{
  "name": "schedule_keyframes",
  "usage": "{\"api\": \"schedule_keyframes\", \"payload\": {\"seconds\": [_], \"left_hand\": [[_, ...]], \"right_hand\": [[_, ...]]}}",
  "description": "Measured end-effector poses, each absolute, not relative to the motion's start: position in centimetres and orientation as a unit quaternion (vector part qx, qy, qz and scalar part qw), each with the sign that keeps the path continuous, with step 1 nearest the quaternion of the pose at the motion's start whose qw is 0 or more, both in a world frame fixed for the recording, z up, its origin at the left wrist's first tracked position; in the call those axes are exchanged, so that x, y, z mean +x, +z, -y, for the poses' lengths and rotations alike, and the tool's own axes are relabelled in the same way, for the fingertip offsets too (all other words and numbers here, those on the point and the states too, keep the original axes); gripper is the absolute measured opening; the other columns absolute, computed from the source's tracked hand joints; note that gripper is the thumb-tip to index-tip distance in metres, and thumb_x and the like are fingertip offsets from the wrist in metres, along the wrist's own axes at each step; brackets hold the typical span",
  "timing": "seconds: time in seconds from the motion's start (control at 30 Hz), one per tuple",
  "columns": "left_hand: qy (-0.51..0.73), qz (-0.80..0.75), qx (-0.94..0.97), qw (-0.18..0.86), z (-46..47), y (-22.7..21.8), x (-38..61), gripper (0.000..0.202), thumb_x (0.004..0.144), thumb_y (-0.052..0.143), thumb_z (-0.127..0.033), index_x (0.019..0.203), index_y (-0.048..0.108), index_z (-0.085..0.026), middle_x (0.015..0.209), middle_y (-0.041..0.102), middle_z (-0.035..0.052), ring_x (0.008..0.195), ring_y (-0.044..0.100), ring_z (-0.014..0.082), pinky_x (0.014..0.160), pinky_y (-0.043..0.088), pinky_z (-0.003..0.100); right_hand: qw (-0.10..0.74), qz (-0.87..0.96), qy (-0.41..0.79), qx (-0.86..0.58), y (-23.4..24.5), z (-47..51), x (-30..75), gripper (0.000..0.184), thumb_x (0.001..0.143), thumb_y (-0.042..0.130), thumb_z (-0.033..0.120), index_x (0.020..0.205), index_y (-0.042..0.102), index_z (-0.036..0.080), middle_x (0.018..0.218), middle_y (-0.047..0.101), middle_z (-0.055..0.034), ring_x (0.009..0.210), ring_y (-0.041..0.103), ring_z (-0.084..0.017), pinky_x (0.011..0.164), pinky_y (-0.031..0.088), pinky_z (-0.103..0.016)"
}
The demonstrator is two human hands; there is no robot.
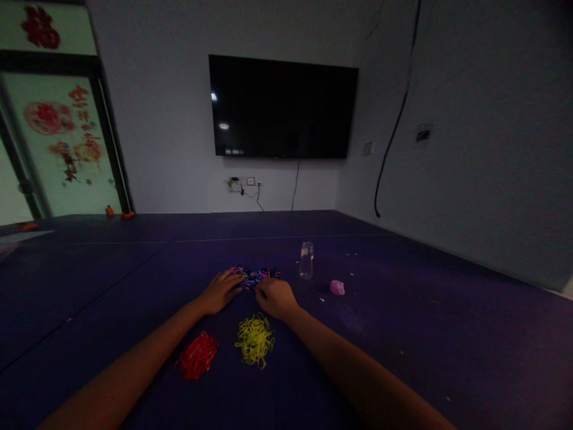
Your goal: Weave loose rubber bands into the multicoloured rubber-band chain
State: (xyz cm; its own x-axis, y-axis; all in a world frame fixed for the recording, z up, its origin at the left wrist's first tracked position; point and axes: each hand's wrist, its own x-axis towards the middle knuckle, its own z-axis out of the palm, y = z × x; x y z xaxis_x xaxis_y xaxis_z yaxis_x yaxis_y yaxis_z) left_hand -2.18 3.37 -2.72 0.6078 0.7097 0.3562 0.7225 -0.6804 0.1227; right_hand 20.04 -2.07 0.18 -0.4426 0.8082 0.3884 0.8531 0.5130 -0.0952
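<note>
A pile of mixed-colour rubber bands [256,276], mostly dark blue with pink and purple among them, lies on the dark purple tabletop [147,269]. At its left edge my left hand [220,291] rests with the fingers stretched out over the bands. My right hand [276,297] is at the pile's right side, fingers curled and pressed together; what they pinch, if anything, is hidden. Nearer to me is a heap of yellow rubber bands [255,340], between my forearms. A heap of red rubber bands [199,356] lies left of it, beside my left forearm.
A clear bottle [307,261] stands upright beyond my right hand. Right of it sits a small pink lump [337,288], with white scraps scattered around. A television [284,107] hangs on the far wall, and a black cable [394,131] runs down the right wall.
</note>
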Motion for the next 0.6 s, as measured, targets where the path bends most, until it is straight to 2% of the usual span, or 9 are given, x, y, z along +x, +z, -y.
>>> {"api": "schedule_keyframes", "payload": {"seconds": [0.43,0.6], "left_hand": [[-0.238,0.346,-0.905,0.058,-3.21,-2.39,-1.97,0.041,0.097,0.034,-0.046,0.116,0.060,-0.021,0.120,0.060,0.0088,0.120,0.048,0.0242,0.103,0.037,0.043],[-0.235,0.353,-0.904,0.061,-3.38,-2.65,-2.13,0.043,0.097,0.034,-0.047,0.120,0.058,-0.020,0.126,0.057,0.0091,0.124,0.045,0.0250,0.105,0.035,0.045]], "right_hand": [[0.195,0.847,-0.045,-0.493,0.32,2.16,20.10,0.024,0.085,0.045,0.023,0.093,0.068,0.019,0.097,0.069,-0.0067,0.092,0.062,-0.018,0.074,0.041,-0.023],[0.200,0.847,-0.047,-0.490,0.20,2.09,20.10,0.024,0.085,0.045,0.022,0.091,0.068,0.020,0.097,0.069,-0.0060,0.092,0.062,-0.018,0.075,0.041,-0.024]]}}
